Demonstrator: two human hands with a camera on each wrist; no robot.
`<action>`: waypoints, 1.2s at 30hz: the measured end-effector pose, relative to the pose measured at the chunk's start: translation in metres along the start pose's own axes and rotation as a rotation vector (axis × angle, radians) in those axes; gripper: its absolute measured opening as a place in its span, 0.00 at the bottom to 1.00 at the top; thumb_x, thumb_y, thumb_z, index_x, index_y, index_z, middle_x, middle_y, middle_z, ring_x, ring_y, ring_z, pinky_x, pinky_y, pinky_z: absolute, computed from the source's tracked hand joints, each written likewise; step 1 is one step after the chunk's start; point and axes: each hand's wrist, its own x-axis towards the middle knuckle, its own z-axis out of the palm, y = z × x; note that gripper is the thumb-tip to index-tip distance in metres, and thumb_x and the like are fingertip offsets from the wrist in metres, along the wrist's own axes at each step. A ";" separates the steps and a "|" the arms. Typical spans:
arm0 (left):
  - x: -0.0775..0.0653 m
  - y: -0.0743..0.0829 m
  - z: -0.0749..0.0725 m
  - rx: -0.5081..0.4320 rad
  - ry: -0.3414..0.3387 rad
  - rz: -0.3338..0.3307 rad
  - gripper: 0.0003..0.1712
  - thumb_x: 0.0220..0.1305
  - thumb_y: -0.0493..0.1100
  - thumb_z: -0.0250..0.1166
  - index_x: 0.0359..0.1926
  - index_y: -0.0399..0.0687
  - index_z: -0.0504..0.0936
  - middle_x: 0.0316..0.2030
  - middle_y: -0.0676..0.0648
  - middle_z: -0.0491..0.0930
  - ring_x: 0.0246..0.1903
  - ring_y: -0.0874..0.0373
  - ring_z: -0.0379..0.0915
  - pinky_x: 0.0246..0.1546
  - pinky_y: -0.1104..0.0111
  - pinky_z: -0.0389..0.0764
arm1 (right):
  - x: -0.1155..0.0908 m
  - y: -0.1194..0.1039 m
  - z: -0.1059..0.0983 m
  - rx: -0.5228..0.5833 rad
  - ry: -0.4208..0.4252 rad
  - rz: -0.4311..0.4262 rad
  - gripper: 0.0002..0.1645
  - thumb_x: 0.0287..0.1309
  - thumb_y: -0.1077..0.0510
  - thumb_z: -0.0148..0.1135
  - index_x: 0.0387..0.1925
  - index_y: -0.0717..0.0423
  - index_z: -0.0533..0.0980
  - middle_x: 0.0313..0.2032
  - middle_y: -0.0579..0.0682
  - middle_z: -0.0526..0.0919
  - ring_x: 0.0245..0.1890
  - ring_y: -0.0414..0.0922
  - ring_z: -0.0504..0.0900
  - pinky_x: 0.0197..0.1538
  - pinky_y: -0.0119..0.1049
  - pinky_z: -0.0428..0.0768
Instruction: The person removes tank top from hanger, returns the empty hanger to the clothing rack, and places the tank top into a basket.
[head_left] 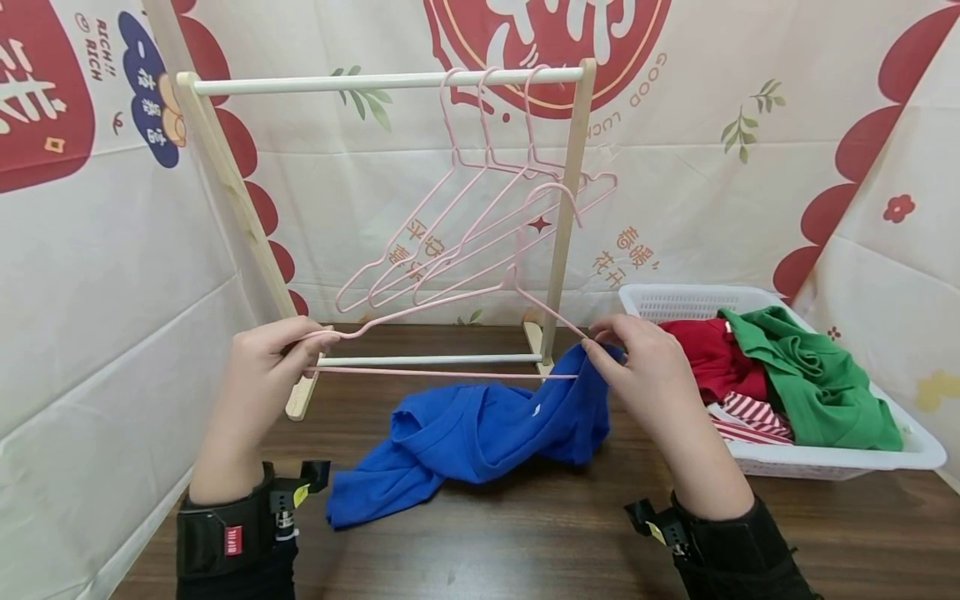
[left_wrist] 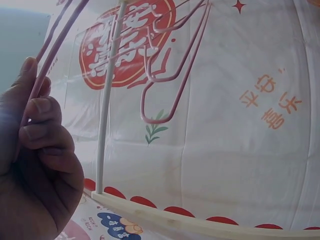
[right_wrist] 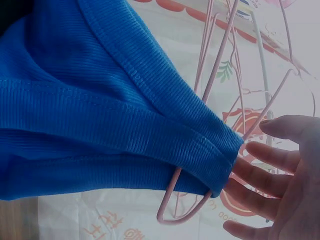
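Note:
A pink wire hanger [head_left: 420,310] is held in front of the rack, its hook pointing up. My left hand [head_left: 264,375] pinches its left end; in the left wrist view, the left hand [left_wrist: 42,145] has curled fingers against the wire. On the right end hangs a strap-like part of a blue ribbed top [right_wrist: 150,125], and the hanger's tip sticks out below the fabric. The blue top's [head_left: 480,433] rest lies bunched on the table. My right hand [head_left: 648,375] is at that strap. Its fingers [right_wrist: 265,177] look fairly straight and spread beside the fabric and wire.
A wooden rack with a white top bar [head_left: 322,83] stands behind, with several pink hangers [head_left: 450,242] toward its right. At right, a white basket [head_left: 832,465] holds red, green and striped clothes [head_left: 817,375]. Printed cloth [head_left: 675,167] encloses the brown table [head_left: 480,550].

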 end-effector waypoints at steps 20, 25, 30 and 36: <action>-0.003 -0.012 -0.015 -0.106 0.096 -0.098 0.04 0.59 0.27 0.66 0.31 0.34 0.86 0.19 0.55 0.76 0.18 0.66 0.67 0.24 0.81 0.74 | 0.002 0.011 0.005 -0.067 0.014 -0.022 0.08 0.58 0.64 0.67 0.40 0.61 0.80 0.38 0.58 0.82 0.37 0.55 0.78 0.42 0.52 0.75; -0.005 -0.014 -0.019 -0.093 0.106 -0.120 0.03 0.60 0.27 0.66 0.31 0.34 0.85 0.17 0.54 0.73 0.19 0.65 0.65 0.23 0.79 0.70 | 0.003 0.015 0.005 -0.074 0.016 -0.019 0.08 0.58 0.64 0.66 0.40 0.61 0.80 0.36 0.58 0.81 0.36 0.55 0.78 0.40 0.51 0.76; -0.006 -0.016 -0.023 -0.103 0.132 -0.137 0.05 0.61 0.29 0.65 0.29 0.33 0.84 0.17 0.51 0.71 0.17 0.65 0.62 0.17 0.76 0.64 | 0.003 0.018 0.002 -0.090 0.008 0.034 0.10 0.59 0.64 0.65 0.43 0.62 0.80 0.38 0.61 0.82 0.38 0.56 0.79 0.42 0.54 0.76; -0.008 -0.018 -0.025 -0.119 0.151 -0.116 0.05 0.61 0.29 0.65 0.27 0.33 0.83 0.18 0.53 0.71 0.18 0.65 0.62 0.18 0.77 0.63 | 0.003 0.022 0.000 -0.086 -0.006 0.093 0.12 0.61 0.62 0.64 0.45 0.63 0.79 0.41 0.63 0.81 0.41 0.59 0.79 0.44 0.56 0.76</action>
